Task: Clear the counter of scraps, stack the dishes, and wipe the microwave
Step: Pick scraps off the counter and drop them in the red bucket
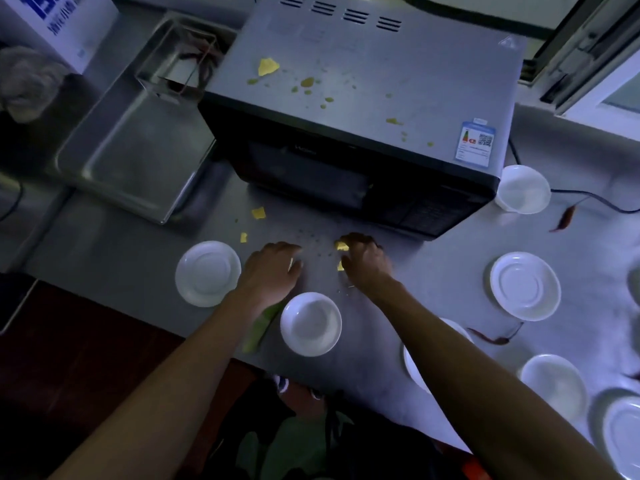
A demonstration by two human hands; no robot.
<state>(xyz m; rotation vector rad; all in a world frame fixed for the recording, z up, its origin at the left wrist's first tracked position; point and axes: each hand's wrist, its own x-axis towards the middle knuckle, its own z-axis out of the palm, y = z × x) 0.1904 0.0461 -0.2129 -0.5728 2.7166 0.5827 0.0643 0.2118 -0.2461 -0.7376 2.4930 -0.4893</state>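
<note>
Both hands lie on the steel counter (pixel 433 265) in front of the microwave (pixel 363 98). My right hand (pixel 367 261) curls its fingers round yellow scraps (pixel 341 246). My left hand (pixel 273 268) rests palm down with fingers bent, and a small yellow bit shows at its fingertips. More yellow scraps (pixel 258 213) lie to the left, and yellow and green bits (pixel 267 66) dot the microwave's top. White saucers (pixel 207 273) and small bowls (pixel 310 323) are spread over the counter. A green vegetable strip (pixel 258 329) lies under my left wrist.
A steel tray (pixel 131 147) sits left of the microwave. Dried red chillies (pixel 564 218) lie on the right side, near the power cord (pixel 588 197). A white box (pixel 65 26) and a grey cloth (pixel 27 81) are at far left. The counter's front edge runs below my forearms.
</note>
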